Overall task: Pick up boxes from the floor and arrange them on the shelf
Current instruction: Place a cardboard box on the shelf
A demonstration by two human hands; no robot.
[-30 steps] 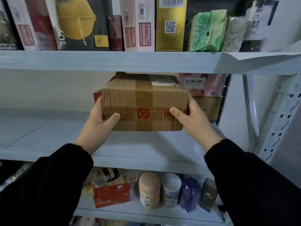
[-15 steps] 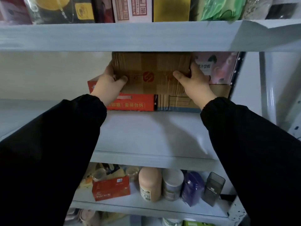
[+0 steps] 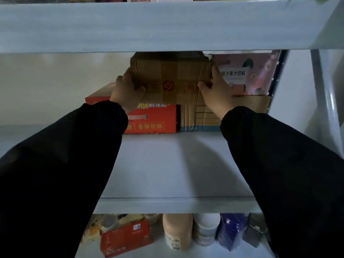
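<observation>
While the left hand (image 3: 126,92) grips the left end of the taped cardboard box (image 3: 171,71), thumb laid across its front face and fingers curled round the corner, the right hand (image 3: 216,92) grips the right end the same way, thumb on the front and fingers wrapped round the side. Black sleeves (image 3: 55,174) cover both arms to the wrists. The box sits level at the back of the middle shelf (image 3: 176,164), its top just under the upper shelf board (image 3: 149,25). Directly beneath the box lie a red carton (image 3: 156,120) with yellow characters, under its left half, and a brown corrugated carton (image 3: 202,118), under its right half; the box appears to rest on both. Just right of the box stands a pink drink carton (image 3: 249,75). Well below the box, on the lower shelf (image 3: 158,252), stand a small red box (image 3: 126,237), a beige bottle (image 3: 176,231), a white jar (image 3: 205,228) and a blue container (image 3: 231,231).
</observation>
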